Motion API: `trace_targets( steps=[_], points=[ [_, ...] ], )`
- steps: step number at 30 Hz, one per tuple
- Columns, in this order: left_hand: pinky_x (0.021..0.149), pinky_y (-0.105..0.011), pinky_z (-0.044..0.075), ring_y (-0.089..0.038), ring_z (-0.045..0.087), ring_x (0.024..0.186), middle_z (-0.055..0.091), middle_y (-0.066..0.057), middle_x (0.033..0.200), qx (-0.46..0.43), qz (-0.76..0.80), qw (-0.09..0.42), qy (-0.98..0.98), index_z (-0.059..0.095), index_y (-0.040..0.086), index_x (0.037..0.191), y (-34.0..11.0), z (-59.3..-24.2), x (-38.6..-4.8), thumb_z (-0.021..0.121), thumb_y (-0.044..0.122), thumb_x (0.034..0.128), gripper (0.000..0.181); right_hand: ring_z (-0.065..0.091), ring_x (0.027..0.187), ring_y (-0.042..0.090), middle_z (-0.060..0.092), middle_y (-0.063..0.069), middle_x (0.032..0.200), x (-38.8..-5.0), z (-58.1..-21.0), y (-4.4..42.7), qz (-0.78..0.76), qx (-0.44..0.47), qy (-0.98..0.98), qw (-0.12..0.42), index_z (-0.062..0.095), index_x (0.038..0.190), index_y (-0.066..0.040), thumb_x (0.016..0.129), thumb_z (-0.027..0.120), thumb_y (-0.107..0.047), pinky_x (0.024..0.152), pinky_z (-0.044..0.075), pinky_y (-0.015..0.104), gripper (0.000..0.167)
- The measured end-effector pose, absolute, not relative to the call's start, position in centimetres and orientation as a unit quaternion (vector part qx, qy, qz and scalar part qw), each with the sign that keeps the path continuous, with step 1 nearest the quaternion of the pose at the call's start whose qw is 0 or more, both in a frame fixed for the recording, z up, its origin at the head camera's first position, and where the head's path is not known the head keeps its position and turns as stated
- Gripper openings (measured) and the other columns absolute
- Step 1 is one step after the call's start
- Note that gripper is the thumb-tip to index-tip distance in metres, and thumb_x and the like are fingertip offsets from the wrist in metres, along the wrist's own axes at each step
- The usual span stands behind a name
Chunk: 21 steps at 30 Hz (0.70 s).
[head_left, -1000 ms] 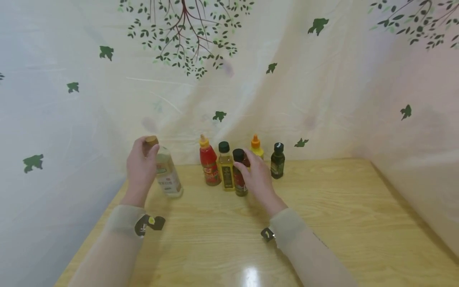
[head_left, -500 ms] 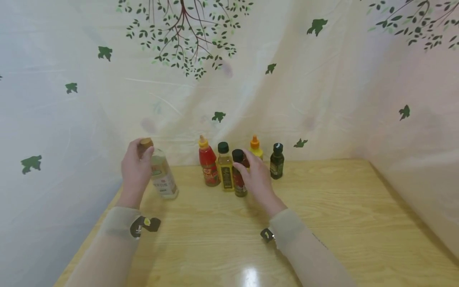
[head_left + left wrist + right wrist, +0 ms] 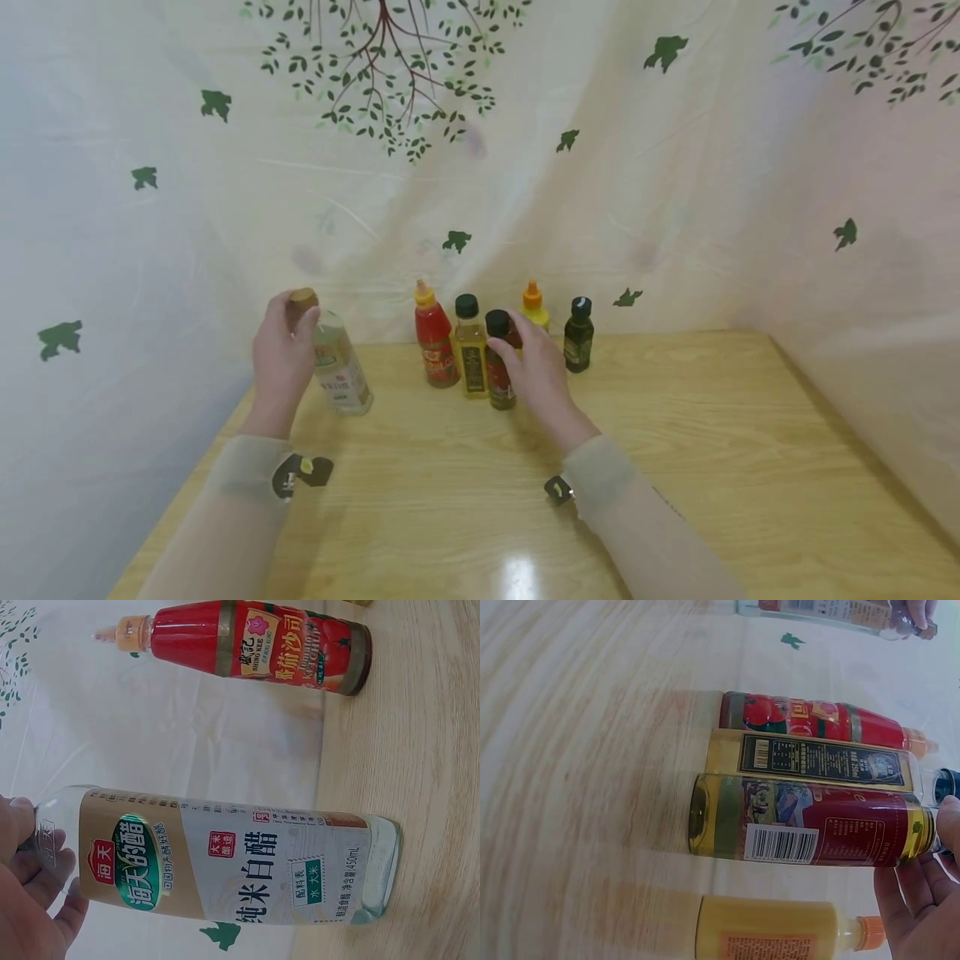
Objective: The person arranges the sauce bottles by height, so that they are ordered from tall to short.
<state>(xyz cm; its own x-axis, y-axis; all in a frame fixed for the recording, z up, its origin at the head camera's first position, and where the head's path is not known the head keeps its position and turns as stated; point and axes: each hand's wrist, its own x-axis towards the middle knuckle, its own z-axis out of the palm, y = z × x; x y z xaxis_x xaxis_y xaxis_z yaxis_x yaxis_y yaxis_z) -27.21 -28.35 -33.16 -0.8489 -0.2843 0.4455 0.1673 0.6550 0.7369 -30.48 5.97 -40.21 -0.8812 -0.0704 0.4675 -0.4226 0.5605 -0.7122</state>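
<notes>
My left hand (image 3: 283, 354) grips a clear white vinegar bottle (image 3: 340, 371) by its neck, just under the tan cap. In the left wrist view the vinegar bottle (image 3: 225, 862) stands slightly tilted, its base at the table. Around the neck of a black-capped oil bottle with a dark red label (image 3: 810, 821) are the fingers and thumb of my right hand (image 3: 536, 362). That bottle stands against a yellow oil bottle with a black label (image 3: 472, 354). Left of the yellow oil stands a red ketchup bottle (image 3: 435, 346), close beside it.
Behind my right hand, partly hidden, is a yellow squeeze bottle with an orange cap (image 3: 534, 308). A small dark bottle (image 3: 579, 337) stands to its right. All are on a wooden table (image 3: 697, 442), near a back wall draped in white leaf-print cloth (image 3: 360, 208).
My left hand has shifted slightly left with the vinegar bottle, widening the distance to the ketchup bottle. My right hand and the other bottles stay in place.
</notes>
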Motion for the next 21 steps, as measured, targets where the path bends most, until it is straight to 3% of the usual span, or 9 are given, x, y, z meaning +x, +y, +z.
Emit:
trace_targets(
  steps=[13,21],
  points=[
    [0.123,-0.064,0.041,-0.043,0.052,0.149,0.055,-0.021,0.162,0.029,-0.414,0.262,-0.871,0.037,0.006,0.168,-28.62,-33.4,-27.35,0.047,0.041,0.1189,0.061,0.067,0.124,0.034,0.072,0.013,0.136,-30.5,-40.15,6.01,0.446,0.145,-0.86,0.199,0.06,0.155,-0.012,0.109,0.073,-0.034,0.106,0.055,0.055,0.052],
    [0.127,-0.058,0.038,-0.037,0.037,0.16,0.032,-0.012,0.178,0.036,-0.432,0.272,-0.859,0.025,0.013,0.175,-29.03,-33.45,-26.48,0.052,0.049,0.1161,0.074,0.068,0.121,0.034,0.073,0.012,0.131,-30.54,-40.11,6.06,0.446,0.147,-0.86,0.198,0.061,0.153,-0.011,0.109,0.073,-0.033,0.103,0.055,0.053,0.051]
  ],
)
